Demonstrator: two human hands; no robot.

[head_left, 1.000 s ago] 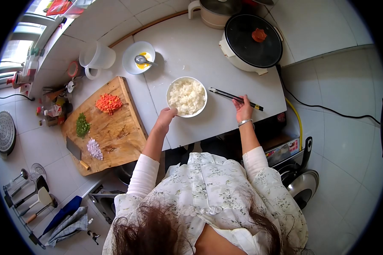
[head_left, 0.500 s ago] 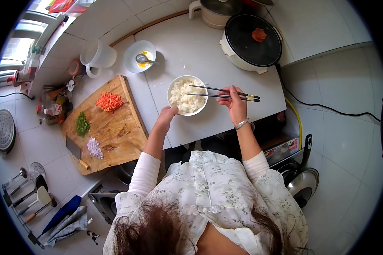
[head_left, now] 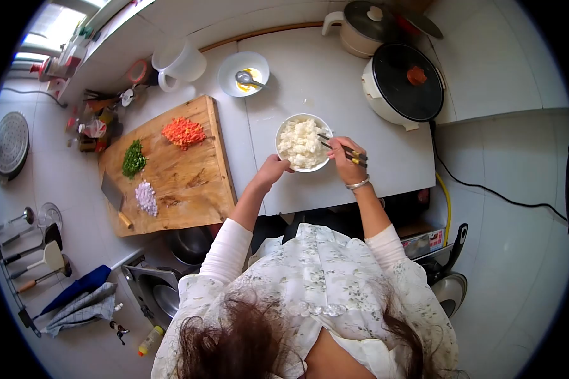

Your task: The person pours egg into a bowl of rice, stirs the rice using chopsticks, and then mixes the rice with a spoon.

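My left hand (head_left: pixel 274 172) grips the near left rim of a white bowl (head_left: pixel 322 165) on the counter. White rice (head_left: pixel 300 143) fills the bowl. In my right hand (head_left: pixel 346 162) is a pair of black chopsticks (head_left: pixel 359 159), their tips down in the rice at its right side. Behind the bowl stands a second bowl (head_left: pixel 226 74) with yellow egg residue and a metal spoon (head_left: pixel 245 78) in it. Left of my left hand lies a wooden board (head_left: pixel 196 183) with diced orange pieces (head_left: pixel 183 132), chopped greens (head_left: pixel 133 159), chopped pale purple pieces (head_left: pixel 146 198) and a knife (head_left: pixel 112 192).
A lidded electric cooker (head_left: pixel 395 95) stands at the counter's back right, with a lidded pot (head_left: pixel 355 39) behind it. A translucent jug (head_left: pixel 182 62) is at the back left. Utensils hang at the far left (head_left: pixel 47 259). A black cable (head_left: pixel 487 187) runs down on the right.
The chopsticks have gone from lying across beside the bowl to tips in the rice, held more steeply. The view has shifted, so the counter and its things appear displaced, mostly to the right.
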